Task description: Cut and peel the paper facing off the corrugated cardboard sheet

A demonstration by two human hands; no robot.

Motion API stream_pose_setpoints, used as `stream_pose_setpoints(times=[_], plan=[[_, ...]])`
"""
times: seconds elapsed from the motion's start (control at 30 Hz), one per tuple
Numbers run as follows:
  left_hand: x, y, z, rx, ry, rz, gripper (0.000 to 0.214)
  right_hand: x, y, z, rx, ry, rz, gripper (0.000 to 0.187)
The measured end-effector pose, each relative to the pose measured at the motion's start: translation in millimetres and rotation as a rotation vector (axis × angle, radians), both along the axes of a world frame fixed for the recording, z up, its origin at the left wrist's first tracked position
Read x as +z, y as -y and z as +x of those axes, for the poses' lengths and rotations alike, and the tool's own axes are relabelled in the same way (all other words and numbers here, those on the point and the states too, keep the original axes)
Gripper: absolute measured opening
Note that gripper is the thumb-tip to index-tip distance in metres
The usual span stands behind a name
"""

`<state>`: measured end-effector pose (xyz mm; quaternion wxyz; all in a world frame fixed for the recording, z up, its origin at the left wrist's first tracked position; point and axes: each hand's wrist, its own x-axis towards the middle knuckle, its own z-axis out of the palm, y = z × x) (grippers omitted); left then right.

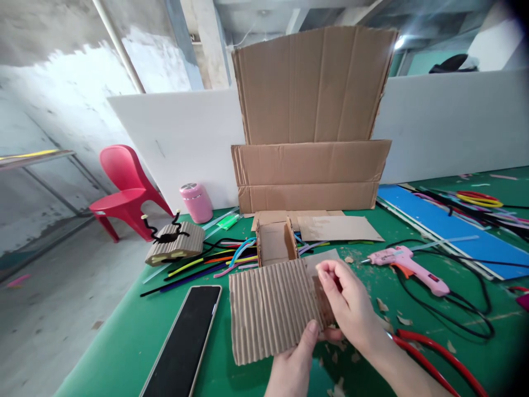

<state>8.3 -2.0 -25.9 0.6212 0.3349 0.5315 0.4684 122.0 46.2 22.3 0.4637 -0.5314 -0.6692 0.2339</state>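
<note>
A piece of corrugated cardboard point(273, 311) with its ridges bare is held low over the table. My left hand point(293, 361) grips its lower right corner, thumb on top and fingers underneath. At the right edge, beside a smooth brown part of the cardboard, my right hand point(349, 303) is closed in a pinch; whatever lies between its fingertips is too small or hidden to make out. Just behind the piece stands a narrow open cardboard box point(278, 242). Torn paper scraps point(382, 305) lie to the right of my hands.
A pink glue gun point(407, 267) with its cord and red-handled pliers point(438, 353) lie right. A phone point(184, 342) lies left, near pipe cleaners point(215, 259), a cardboard figure with black feelers point(176, 245) and a pink canister point(196, 203). Tall cardboard panels point(309, 171) stand behind.
</note>
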Motion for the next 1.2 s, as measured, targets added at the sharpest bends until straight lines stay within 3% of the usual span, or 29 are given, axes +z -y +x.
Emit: stream_pose_setpoints(times=[0.13, 0.4, 0.67, 0.93, 1.07, 1.2], plan=[[-0.5, 0.0, -2.6, 0.022, 0.011, -0.003, 0.038, 0.0, 1.4, -3.7, 0.109, 0.114, 0.044, 0.010], [-2.0, 6.8, -0.2, 0.098, -0.270, 0.054, 0.040, 3.8, 2.0, -8.5, 0.098, 0.325, 0.037, 0.017], [10.7, 1.4, -0.7, -0.020, -0.120, 0.010, 0.033, 4.3, -0.7, -4.5, 0.033, -0.038, -0.144, 0.022], [-10.1, 6.0, 0.9, 0.126, -0.286, 0.049, 0.045, 2.0, 1.1, -10.7, 0.066, 0.143, 0.022, 0.013], [-8.0, 8.2, 2.0, 0.134, -0.287, 0.097, 0.044, 5.9, -1.1, -14.0, 0.065, 0.257, 0.049, 0.016], [0.6, 5.8, 0.3, 0.064, -0.177, 0.038, 0.036, 5.6, -9.1, -7.9, 0.012, 0.110, 0.009, 0.019]])
